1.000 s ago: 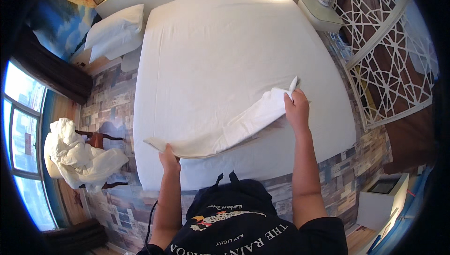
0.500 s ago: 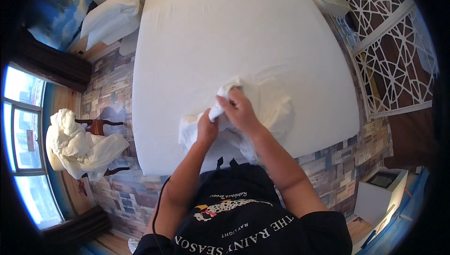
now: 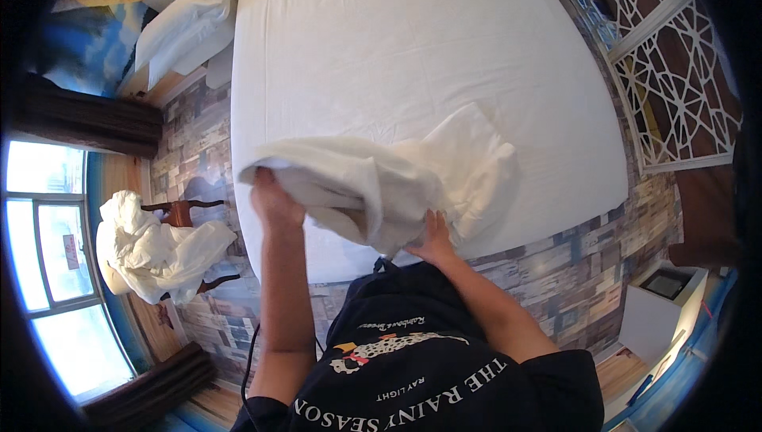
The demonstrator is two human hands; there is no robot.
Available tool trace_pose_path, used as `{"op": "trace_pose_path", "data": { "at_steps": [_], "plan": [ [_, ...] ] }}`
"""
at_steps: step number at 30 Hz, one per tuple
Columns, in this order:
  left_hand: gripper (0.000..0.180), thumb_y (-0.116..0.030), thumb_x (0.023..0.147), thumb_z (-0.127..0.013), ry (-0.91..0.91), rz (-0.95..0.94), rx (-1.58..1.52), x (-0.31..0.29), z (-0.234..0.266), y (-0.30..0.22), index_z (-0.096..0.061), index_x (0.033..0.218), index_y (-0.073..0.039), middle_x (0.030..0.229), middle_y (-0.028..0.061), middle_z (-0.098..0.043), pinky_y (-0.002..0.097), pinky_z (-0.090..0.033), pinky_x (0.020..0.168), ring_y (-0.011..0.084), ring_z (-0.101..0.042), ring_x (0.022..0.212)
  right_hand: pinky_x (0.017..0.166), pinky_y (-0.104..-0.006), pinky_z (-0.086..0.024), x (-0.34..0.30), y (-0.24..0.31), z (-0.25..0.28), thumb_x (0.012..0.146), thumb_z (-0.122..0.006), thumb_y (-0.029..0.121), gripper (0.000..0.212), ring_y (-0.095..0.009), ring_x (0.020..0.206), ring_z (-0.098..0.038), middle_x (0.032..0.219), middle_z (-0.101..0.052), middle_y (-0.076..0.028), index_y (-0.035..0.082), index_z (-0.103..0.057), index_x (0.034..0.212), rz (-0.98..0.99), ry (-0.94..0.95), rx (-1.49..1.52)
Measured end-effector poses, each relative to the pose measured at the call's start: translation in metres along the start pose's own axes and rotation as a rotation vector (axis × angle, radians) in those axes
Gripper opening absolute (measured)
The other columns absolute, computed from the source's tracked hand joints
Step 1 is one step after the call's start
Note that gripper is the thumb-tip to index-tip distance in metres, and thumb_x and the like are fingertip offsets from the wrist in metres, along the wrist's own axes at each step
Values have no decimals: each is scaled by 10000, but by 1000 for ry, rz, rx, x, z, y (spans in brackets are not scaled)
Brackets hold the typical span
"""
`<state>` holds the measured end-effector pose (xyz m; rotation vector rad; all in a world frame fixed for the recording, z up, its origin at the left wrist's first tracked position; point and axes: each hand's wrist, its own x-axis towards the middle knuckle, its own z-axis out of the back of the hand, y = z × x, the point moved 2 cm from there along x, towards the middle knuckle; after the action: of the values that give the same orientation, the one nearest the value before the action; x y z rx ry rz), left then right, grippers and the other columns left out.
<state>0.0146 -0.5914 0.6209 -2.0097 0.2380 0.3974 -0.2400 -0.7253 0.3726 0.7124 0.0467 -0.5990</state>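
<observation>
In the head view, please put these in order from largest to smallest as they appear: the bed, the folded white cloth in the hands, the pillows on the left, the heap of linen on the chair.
1. Bed.
2. Folded white cloth, though it is nearer the camera.
3 and 4. Heap of linen and pillows look alike; I cannot rank them.

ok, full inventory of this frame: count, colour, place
folded cloth: 1, white, held above the near edge of the bed
bed: 1, white sheet, centre of view
pillows: apparently 2, white, stacked at the bed's upper left
bundle of linen: 1, white, heaped on the chair
chair: 1, dark wood, left of the bed near the window
window: 1, bright, far left
lattice screen: 1, white, right of the bed
cabinet: 1, white, lower right
floor: patchwork wood pattern, around the bed
left hand: gripping the cloth's left end
right hand: under the cloth's lower edge, fingers hidden
</observation>
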Motion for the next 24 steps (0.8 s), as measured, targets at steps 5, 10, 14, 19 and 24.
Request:
{"op": "trace_pose_path", "data": {
  "at_steps": [5, 10, 14, 19, 24],
  "plan": [
    [405, -348, 983, -383, 89, -127, -150, -10, 7, -85, -515, 1199, -32, 1202, 156, -563, 457, -473, 935, 304, -563, 1092, 936, -441, -431, 37, -23, -35, 710, -749, 436, 744, -379, 1134, -521, 1197, -542, -273, -59, -500, 1207, -555, -16, 670],
    [412, -334, 981, -406, -14, -217, -89, 38, 43, -109, -510, 1212, -9, 1215, 153, -555, 458, -457, 958, 309, -552, 1103, 920, -373, -447, 73, -67, -55, 740, -715, 379, 587, -336, 1113, -532, 1138, -587, -227, -39, -575, 1127, -695, 193, 579],
    [391, -280, 951, -515, -106, -193, 110, 58, 94, -32, -507, 1223, 0, 1202, 132, -562, 412, -454, 927, 275, -546, 1093, 928, -402, -449, 56, -99, -57, 734, -703, 330, 496, -350, 1119, -512, 1182, -530, -214, -12, -608, 1080, -513, 99, 220],
    [279, -278, 876, -596, -58, 399, 354, 51, 188, 116, -566, 1039, -53, 937, 57, -580, 308, -470, 769, 180, -560, 872, 932, -451, -451, 40, -81, -18, 723, -702, 300, 490, -364, 1133, -478, 1235, -448, -193, 25, -592, 1113, -583, 130, -83],
    [317, -250, 902, -576, 107, 785, 487, -15, 167, 176, -527, 1118, -23, 1072, 109, -585, 352, -492, 834, 252, -588, 953, 862, -488, -478, 36, -71, -7, 784, -647, 236, 294, -356, 1018, -543, 1131, -517, -161, 45, -597, 1001, -321, 205, -318]
  ]
}}
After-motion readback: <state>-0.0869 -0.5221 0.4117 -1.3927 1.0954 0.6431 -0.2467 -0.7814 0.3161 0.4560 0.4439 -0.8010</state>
